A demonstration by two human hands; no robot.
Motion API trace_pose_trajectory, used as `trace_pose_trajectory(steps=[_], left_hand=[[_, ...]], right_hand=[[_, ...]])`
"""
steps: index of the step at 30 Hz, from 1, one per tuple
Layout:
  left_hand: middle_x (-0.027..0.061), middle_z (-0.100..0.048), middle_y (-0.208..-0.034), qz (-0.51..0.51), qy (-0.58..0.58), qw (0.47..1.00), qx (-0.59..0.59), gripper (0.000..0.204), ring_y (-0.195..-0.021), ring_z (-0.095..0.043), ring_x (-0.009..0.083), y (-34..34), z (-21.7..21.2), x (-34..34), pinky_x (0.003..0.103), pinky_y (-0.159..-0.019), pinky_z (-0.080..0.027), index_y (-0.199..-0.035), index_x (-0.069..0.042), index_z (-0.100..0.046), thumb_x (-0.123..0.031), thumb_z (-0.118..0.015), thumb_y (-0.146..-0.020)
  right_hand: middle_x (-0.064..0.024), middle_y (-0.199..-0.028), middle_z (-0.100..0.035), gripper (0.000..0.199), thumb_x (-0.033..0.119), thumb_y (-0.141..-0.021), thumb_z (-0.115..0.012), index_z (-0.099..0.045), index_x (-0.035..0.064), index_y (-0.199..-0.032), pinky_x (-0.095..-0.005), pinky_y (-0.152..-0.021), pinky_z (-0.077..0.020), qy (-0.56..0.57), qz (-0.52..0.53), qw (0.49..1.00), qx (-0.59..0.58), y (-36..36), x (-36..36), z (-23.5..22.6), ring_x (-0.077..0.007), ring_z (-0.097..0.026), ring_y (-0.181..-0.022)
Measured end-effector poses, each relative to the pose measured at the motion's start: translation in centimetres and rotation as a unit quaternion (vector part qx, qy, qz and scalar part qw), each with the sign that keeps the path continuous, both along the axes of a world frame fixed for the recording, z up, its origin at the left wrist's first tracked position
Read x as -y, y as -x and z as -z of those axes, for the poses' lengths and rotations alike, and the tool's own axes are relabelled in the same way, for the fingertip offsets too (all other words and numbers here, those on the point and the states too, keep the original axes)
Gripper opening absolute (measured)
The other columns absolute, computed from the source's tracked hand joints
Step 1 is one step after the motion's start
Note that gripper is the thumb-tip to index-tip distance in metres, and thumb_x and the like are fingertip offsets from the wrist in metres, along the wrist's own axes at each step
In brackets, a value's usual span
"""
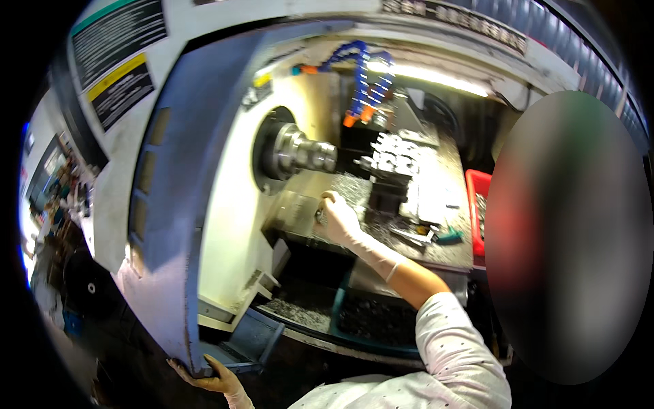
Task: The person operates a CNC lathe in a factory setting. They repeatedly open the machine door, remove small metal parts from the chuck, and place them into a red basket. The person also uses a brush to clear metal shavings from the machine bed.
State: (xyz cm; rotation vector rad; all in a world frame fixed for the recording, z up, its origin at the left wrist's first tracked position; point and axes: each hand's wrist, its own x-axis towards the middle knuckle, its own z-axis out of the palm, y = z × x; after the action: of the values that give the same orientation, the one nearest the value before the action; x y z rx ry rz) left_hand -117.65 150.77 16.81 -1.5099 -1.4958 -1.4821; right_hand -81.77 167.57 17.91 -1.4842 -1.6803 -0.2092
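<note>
Inside a metal-turning lathe, my right hand (335, 215), in a pale glove, is curled below the spindle chuck (289, 153). A small greyish metallic thing shows at its fingers, too blurred to name. My left hand (214, 378), gloved with stained fingers, grips the lower corner of the blue-grey sliding door (184, 170), thumb on one side and fingers on the other. To the right of the chuck stands the tool block (394, 155), bright under the lamp. Blue coolant hoses (361, 75) with orange nozzles hang above.
Metal chips (351, 191) lie behind my right hand. A green-handled brush (447, 236) and metal tools (411, 235) rest on the machine bed. At the right is a red bin (475, 211). Below sits a dark chip tray (375, 317). A blurred patch covers the far right.
</note>
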Motion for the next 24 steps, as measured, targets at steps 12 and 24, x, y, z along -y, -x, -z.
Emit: trace_pose_trajectory(steps=[12,24], left_hand=[[0.0203,-0.031,-0.123,-0.019,-0.002,1.000,0.000,0.048,-0.112,-0.036,0.0304,-0.8,-0.9,0.1,0.039,-0.092,-0.032,-0.121,0.003,-0.026,-0.006,-0.050,-0.080],[0.0197,-0.034,-0.122,0.005,-0.035,0.998,0.044,0.051,-0.111,-0.036,0.0310,-3.8,-1.8,-0.3,0.039,-0.092,-0.029,-0.121,0.002,-0.027,-0.005,-0.051,-0.077]], right_hand=[[-0.0184,-0.110,-0.043,0.040,0.017,-0.069,-0.060,-0.046,0.0009,-0.103,-0.0419,-0.086,-0.0328,-0.084,0.458,0.880,0.092,-25.7,34.4,3.9,-0.0338,-0.040,-0.103],[-0.0210,-0.102,-0.049,0.062,0.016,-0.058,-0.064,-0.040,-0.0044,-0.111,-0.0339,-0.091,-0.0311,0.292,0.494,0.811,-0.116,-19.7,49.0,27.3,-0.0303,-0.043,-0.101]])
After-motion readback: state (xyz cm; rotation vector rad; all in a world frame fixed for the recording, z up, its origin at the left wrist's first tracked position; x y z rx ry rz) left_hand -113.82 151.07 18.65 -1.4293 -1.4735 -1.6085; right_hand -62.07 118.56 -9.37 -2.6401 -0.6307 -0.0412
